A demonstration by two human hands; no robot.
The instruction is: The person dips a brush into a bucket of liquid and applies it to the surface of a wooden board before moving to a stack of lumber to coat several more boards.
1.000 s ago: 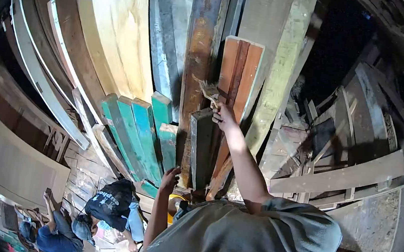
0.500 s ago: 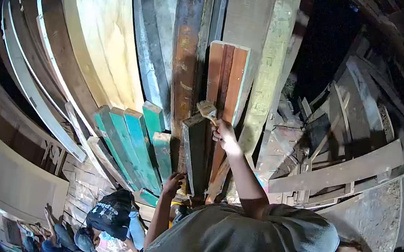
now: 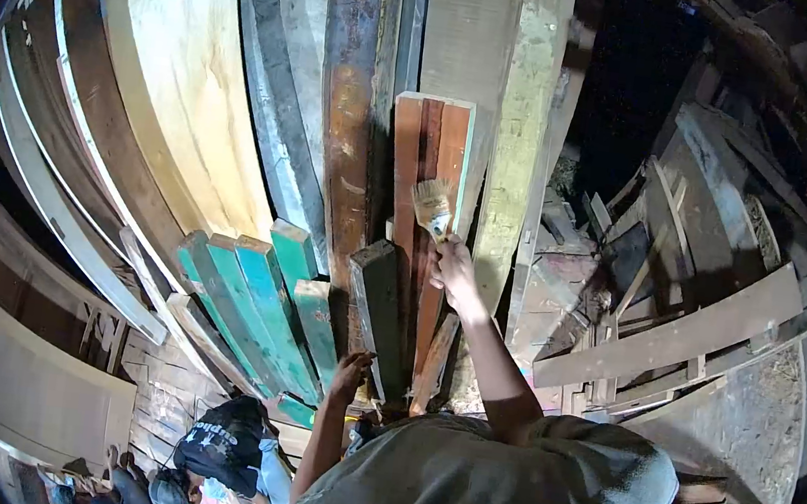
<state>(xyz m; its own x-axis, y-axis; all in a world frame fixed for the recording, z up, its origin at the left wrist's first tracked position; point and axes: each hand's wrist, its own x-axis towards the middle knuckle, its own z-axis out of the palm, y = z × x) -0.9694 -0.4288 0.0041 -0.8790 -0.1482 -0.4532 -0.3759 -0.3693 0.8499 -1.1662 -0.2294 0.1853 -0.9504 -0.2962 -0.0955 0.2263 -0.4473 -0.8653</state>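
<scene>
My right hand [image 3: 456,277] is closed around the handle of a paintbrush [image 3: 434,209]. The wide, pale bristles point up and lie over the face of a reddish-brown board [image 3: 406,157] that stands upright with a darker strip down its middle. Lower down, my left hand [image 3: 350,376] has its fingers curled beside a dark green post [image 3: 379,299]; what they hold, if anything, is too small to make out. Several green-painted posts [image 3: 262,300] lean in a row to the left of that hand.
Tall boards line the stack behind, among them a pale plywood sheet [image 3: 191,55] and a rusty-brown plank [image 3: 348,114]. Scrap wood [image 3: 665,335] is heaped on the right. At lower left, a person in a dark shirt [image 3: 224,442] is bent low, with other people beyond.
My right hand has raised the paintbrush, turning its bristles upward from the dark post's top onto the reddish board. The left hand stays near the post's side. The view has shifted slightly.
</scene>
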